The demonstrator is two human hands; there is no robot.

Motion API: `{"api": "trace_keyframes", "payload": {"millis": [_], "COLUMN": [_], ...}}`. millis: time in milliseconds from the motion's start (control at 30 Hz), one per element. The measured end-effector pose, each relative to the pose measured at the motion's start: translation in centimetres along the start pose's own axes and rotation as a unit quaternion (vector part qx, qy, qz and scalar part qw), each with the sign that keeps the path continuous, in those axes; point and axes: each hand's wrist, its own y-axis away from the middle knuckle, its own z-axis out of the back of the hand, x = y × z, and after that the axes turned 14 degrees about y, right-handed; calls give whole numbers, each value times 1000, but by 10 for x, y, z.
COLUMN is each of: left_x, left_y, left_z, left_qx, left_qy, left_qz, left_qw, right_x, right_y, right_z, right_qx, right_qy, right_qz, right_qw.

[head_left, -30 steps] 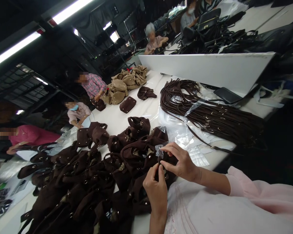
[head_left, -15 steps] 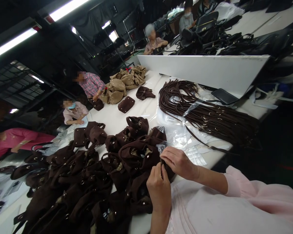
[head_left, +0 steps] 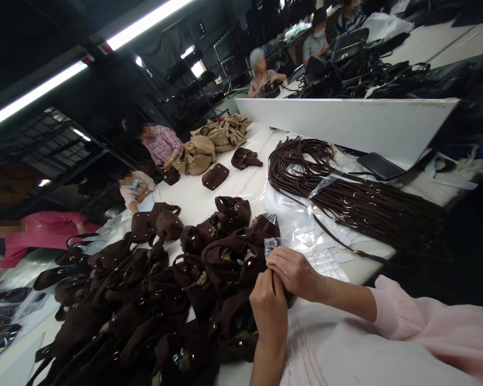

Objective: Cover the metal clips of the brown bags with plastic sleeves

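My left hand (head_left: 269, 305) and my right hand (head_left: 295, 273) meet at the table's near edge, both closed in a pinch with fingertips together. What sits between the fingers is small, dark and mostly hidden. Dark brown material (head_left: 288, 296) shows just below my right hand. A bit of clear plastic (head_left: 270, 245) sticks up beyond the fingertips. Close by on the left lies an open dark brown handbag (head_left: 225, 249) with light lining and shiny metal fittings, part of a big heap of similar handbags (head_left: 137, 300).
Dark brown straps (head_left: 358, 201) lie bundled at the right over clear plastic bags (head_left: 295, 225). A black tray-like object (head_left: 381, 166) rests by a white upright board (head_left: 346, 123). Tan bags (head_left: 203, 150) are piled farther back. Several people work around the tables, one in a plaid shirt (head_left: 161, 142).
The view has shifted, so everything sits a little farther right and lower. My hands stay pinched together in nearly the same place, with the fingertips slightly closer.
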Motion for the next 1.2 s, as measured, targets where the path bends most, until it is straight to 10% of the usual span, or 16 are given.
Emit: {"api": "trace_keyframes", "payload": {"millis": [133, 233, 333, 433, 733, 900, 1067, 1200], "left_x": [10, 16, 13, 4, -5, 2, 8, 14], "left_y": [8, 3, -7, -16, -15, -9, -5, -5], "left_z": [-8, -9, -9, -5, 5, -2, -3, -2], "left_qx": [16, 2, -25, -43, -67, -72, -16, -20], "left_qy": [-29, 156, 438, 578, 337, 137, -66, 13], "left_qz": [-46, 114, 333, 389, 282, 88, -60, -38], "left_qw": [998, 981, 835, 716, 896, 984, 996, 999], "right_x": [-2, -5, -8, -12, -7, -6, -5, -2], "right_y": [-1, 4, 5, -1, -1, -3, -8, -4], "right_z": [-3, -3, 0, 3, 4, 4, -1, -1], "right_qx": [41, 50, 21, -19, -45, -32, 12, 27], "right_qy": [36, 13, -40, -113, -124, -86, -18, -9], "right_qz": [10, 18, 2, -62, -107, -56, -45, -15], "right_qw": [998, 998, 999, 992, 985, 994, 999, 999]}}
